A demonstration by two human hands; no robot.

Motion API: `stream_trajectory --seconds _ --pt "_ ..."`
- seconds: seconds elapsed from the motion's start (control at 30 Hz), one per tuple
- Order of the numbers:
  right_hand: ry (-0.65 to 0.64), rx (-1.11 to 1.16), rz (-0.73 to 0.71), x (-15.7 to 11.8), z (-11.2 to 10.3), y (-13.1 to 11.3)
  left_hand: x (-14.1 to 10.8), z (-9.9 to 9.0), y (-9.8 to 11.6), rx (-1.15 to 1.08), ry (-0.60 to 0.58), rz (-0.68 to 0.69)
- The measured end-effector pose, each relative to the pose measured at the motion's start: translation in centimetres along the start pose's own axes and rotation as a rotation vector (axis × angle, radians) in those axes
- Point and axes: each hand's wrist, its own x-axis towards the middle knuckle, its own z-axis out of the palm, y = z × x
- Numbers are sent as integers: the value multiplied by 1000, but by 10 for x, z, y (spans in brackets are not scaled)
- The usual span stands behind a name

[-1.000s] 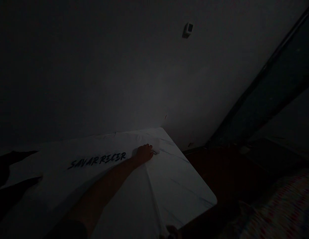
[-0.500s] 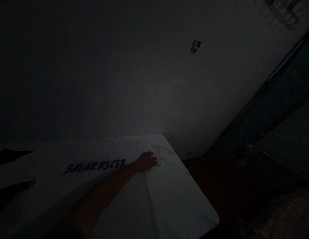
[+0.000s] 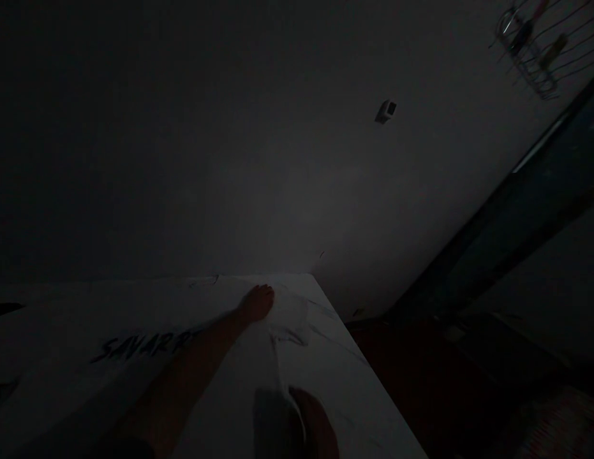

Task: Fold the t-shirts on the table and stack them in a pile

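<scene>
The room is very dim. A white cloth (image 3: 320, 376) lies spread flat, its far corner pointing toward the wall; whatever lies beneath it is hidden. The left hand (image 3: 257, 303) rests palm down on the cloth near the far edge, flat and not gripping anything, with the forearm stretching across from the lower left. Just beside that hand, the cloth bunches into a soft crease (image 3: 289, 328). A long fold (image 3: 283, 382) runs from there toward the person. The right hand (image 3: 314, 424) sits at the near end of that fold, at the bottom of the view, touching the cloth; it is too dark to tell whether it is pinching it. Dark printed lettering (image 3: 136, 347) crosses the cloth, partly covered by the left forearm. Beyond the cloth rises a grey wall (image 3: 230, 159) with a small square fitting (image 3: 386, 111) and, high at the right, a wire rack (image 3: 526, 44) holding small items. A dark reddish floor (image 3: 411, 376) lies to the right.
</scene>
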Motion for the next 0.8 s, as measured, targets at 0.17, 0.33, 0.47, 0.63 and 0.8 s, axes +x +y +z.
stream_trajectory --seconds 0.17,0.33,0.47,0.63,0.8 --pt "-134 -140 -105 99 38 7 -3 10 1 11 6 -11" --pt "-146 -311 -141 96 49 15 -5 17 -3 -7 -17 -26" --pt "-98 -339 -193 89 54 22 -4 5 6 -48 32 -35" --pt "-39 -376 -287 93 58 28 -33 -22 23 -1 53 -144" --pt "-3 -392 -341 92 62 33 -173 -73 34 17 -45 -96"
